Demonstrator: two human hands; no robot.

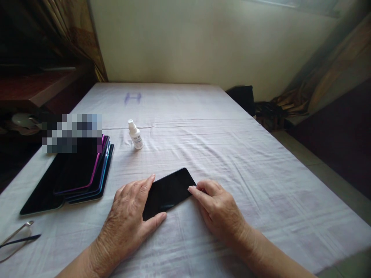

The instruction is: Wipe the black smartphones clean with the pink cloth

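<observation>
At the left side, on the near part of the table (188, 112), a pair of glasses (21, 240) is seen, partly cut off by the picture's side. Past the table's left edge, a brown shelf (37, 83) can be seen. Close to that left edge, a pile of black phones (78, 170) has been stacked crookedly, with pink and blue rims showing — its far end is hidden by a blocky blur. Next, the left end of a black phone (169, 193) is grasped by the left hand (127, 216), with the thumb laid on the near side and the fingers on the far side. Farther off, toward the far edge, a purple mark (133, 98) is shown on the pale cloth. A small white bottle (135, 137) is stood upright between the pile and the phone, a bit farther back. The phone is laid flat and slanted, well in from the table's right edge. Its right end is touched by the right hand (217, 208), whose thumb and finger are brought together there — whether anything is pinched cannot be told. Beyond the right edge, a black thing (242, 99) is seen by the wall (174, 42).
</observation>
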